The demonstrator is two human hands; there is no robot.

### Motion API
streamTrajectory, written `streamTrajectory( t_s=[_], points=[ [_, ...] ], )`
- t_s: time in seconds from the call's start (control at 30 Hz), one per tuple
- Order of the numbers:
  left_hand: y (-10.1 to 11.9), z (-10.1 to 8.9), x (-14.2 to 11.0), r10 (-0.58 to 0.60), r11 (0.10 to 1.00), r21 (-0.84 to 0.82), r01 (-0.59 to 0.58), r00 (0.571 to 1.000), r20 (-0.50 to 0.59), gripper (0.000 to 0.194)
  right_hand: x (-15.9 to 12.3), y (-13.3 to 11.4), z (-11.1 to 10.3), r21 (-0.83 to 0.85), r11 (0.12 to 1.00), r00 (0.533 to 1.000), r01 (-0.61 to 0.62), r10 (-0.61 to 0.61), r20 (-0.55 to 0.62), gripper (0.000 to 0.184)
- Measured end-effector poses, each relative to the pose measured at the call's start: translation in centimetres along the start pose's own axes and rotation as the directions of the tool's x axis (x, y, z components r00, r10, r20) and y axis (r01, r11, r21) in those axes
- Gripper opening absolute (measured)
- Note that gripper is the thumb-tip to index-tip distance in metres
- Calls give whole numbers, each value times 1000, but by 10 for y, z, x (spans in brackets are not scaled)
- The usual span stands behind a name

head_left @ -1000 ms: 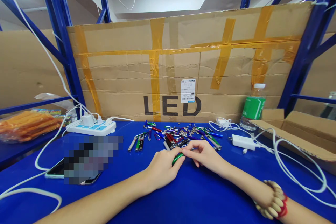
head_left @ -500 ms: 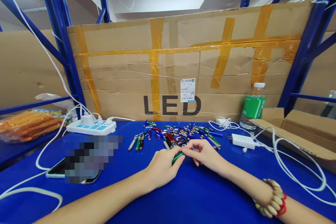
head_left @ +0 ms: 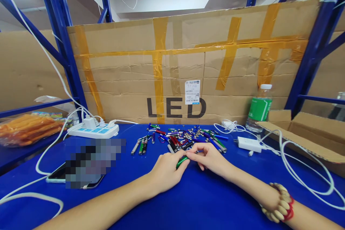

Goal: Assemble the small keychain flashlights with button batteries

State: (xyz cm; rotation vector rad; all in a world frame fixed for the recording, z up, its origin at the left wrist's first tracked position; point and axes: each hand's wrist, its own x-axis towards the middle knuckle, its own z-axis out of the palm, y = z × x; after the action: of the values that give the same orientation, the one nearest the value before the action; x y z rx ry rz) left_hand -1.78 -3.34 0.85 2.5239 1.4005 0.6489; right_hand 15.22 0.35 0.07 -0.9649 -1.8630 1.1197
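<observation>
My left hand [head_left: 169,171] is closed around a small green metal tube [head_left: 182,161], which looks like a mini flashlight body. At the tube's upper end, my right hand [head_left: 208,157] pinches with thumb and index finger, touching the left fingertips. Whatever lies between those right fingertips is hidden. Just beyond both hands spreads a pile of small metal tubes [head_left: 176,141] in red, blue, green, black and silver, mixed with clips and tiny round parts. Left of the pile, several finished-looking tubes with clips [head_left: 141,146] lie side by side on the blue tabletop [head_left: 172,205].
A white power strip [head_left: 93,130] and a partly blurred phone [head_left: 58,175] are at left. On the right are a white adapter [head_left: 249,145], looped cables [head_left: 292,178], a bottle [head_left: 259,109] and an open cardboard box [head_left: 309,140]. Tall cardboard [head_left: 121,79] stands behind.
</observation>
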Motion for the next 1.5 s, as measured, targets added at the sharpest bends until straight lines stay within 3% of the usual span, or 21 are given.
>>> streamTrajectory(
  t_s=[1.07,1.5],
  points=[
    [1,0,-1,1,997,-82,-3,1000,-26,25,-2,-2,1,61,998,998,-5,9,-57,33],
    [-1,3,0,-27,991,-133,22,999,-42,20,-3,-11,2,214,972,991,-96,113,-70,39]
  ],
)
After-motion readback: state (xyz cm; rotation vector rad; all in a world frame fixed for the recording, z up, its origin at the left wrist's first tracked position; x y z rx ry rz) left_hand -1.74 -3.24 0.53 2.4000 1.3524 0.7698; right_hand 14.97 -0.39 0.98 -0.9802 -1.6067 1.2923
